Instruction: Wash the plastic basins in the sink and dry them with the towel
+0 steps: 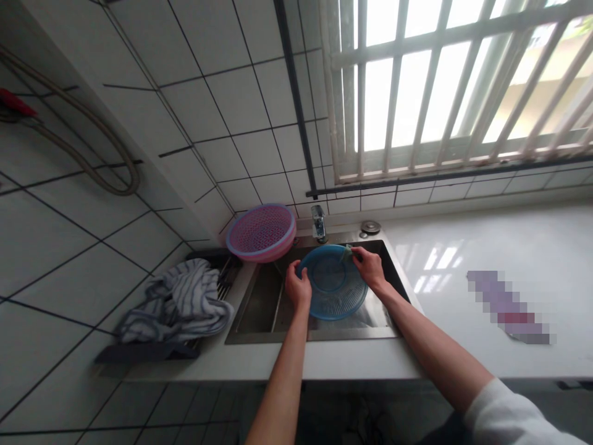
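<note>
A round blue plastic colander (334,281) with slits in its side is held tilted over the steel sink (287,337). Around its left rim, my left hand (299,285) is closed, thumb on the inner side. My right hand (369,267) pinches a small green cloth (347,252) against the colander's upper right rim. Most of the cloth is hidden by the fingers and the rim, so its exact kind is hard to tell. The chrome faucet (318,224) stands just behind the colander.
A pink basket with holes (262,232) leans at the sink's back left corner. Left of it, a striped towel (180,303) lies on a dark rack (148,353). A metal drain strainer (370,227) sits behind the sink. A blurred-out item (509,306) lies on the white counter (482,247).
</note>
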Action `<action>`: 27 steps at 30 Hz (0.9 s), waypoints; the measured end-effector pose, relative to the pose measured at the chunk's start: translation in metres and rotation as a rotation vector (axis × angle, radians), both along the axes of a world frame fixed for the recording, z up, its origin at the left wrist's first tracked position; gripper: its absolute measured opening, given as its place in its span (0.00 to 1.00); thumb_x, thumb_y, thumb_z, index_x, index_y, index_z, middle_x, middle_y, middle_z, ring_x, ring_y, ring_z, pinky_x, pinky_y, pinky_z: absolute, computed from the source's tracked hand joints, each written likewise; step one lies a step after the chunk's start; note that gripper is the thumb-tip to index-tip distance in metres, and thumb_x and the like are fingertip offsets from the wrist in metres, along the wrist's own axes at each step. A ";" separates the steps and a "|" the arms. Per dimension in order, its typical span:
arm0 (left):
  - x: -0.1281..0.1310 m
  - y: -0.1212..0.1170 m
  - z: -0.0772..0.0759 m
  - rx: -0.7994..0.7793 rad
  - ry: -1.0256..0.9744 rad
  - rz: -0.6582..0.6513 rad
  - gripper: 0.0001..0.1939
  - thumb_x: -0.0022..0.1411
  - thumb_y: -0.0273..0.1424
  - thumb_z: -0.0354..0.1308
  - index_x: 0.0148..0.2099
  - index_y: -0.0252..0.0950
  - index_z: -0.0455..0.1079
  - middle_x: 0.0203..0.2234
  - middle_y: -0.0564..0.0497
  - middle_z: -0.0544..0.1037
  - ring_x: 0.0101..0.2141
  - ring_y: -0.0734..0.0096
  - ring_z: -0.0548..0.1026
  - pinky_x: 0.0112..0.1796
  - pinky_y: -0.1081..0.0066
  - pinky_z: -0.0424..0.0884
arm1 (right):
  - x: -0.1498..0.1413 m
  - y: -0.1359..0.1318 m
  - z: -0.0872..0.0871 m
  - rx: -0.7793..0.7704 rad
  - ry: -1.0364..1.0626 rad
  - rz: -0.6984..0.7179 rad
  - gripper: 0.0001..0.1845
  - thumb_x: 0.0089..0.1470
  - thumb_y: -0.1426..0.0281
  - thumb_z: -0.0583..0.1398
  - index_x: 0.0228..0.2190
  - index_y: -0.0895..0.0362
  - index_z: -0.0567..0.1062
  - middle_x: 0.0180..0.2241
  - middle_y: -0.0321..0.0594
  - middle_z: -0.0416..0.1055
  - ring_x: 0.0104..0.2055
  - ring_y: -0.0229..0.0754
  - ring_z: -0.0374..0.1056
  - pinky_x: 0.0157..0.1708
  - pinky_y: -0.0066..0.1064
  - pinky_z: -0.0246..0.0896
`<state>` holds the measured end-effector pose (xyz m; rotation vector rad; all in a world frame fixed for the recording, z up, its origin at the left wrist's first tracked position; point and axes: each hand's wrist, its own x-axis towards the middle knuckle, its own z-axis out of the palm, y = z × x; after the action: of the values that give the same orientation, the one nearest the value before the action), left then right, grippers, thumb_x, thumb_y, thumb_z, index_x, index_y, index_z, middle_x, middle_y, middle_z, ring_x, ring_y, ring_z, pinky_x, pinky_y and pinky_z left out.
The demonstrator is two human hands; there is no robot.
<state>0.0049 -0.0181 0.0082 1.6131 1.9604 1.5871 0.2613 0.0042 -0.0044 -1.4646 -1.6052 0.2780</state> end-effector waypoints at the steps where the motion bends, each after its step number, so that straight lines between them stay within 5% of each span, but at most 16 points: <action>1: 0.003 -0.001 0.001 0.008 0.051 -0.048 0.19 0.63 0.24 0.63 0.56 0.38 0.75 0.53 0.43 0.82 0.54 0.55 0.80 0.58 0.57 0.73 | 0.000 0.000 0.000 -0.003 -0.018 0.004 0.17 0.62 0.71 0.62 0.51 0.50 0.82 0.42 0.39 0.85 0.41 0.49 0.82 0.45 0.34 0.73; 6: 0.014 -0.005 0.005 -0.056 0.206 -0.313 0.21 0.66 0.23 0.60 0.59 0.43 0.76 0.55 0.47 0.82 0.55 0.59 0.80 0.58 0.59 0.74 | -0.007 -0.005 0.005 -0.033 -0.112 0.068 0.17 0.62 0.72 0.62 0.50 0.48 0.83 0.42 0.37 0.85 0.40 0.47 0.82 0.45 0.32 0.72; 15: 0.013 -0.001 0.004 -0.116 0.202 -0.290 0.16 0.69 0.25 0.60 0.54 0.43 0.81 0.51 0.47 0.85 0.51 0.58 0.83 0.55 0.59 0.77 | -0.012 -0.011 0.011 -0.076 -0.150 0.142 0.18 0.62 0.73 0.63 0.50 0.48 0.83 0.43 0.37 0.85 0.43 0.47 0.82 0.48 0.33 0.74; 20: 0.027 -0.006 0.005 -0.079 0.294 -0.454 0.17 0.69 0.22 0.57 0.53 0.44 0.81 0.49 0.49 0.85 0.49 0.62 0.83 0.53 0.65 0.77 | -0.036 -0.014 0.015 -0.023 -0.296 0.301 0.17 0.64 0.74 0.62 0.51 0.47 0.83 0.50 0.37 0.83 0.50 0.46 0.81 0.54 0.33 0.73; 27: 0.008 -0.004 0.009 -0.091 0.113 -0.121 0.13 0.68 0.25 0.60 0.52 0.39 0.81 0.47 0.44 0.86 0.47 0.56 0.84 0.53 0.59 0.77 | -0.008 -0.006 0.011 -0.097 -0.190 0.065 0.15 0.63 0.72 0.64 0.50 0.49 0.83 0.44 0.39 0.85 0.45 0.49 0.82 0.50 0.36 0.75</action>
<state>0.0126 -0.0220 0.0168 1.7836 1.9176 1.3709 0.2530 -0.0021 0.0065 -1.5520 -1.8161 0.2634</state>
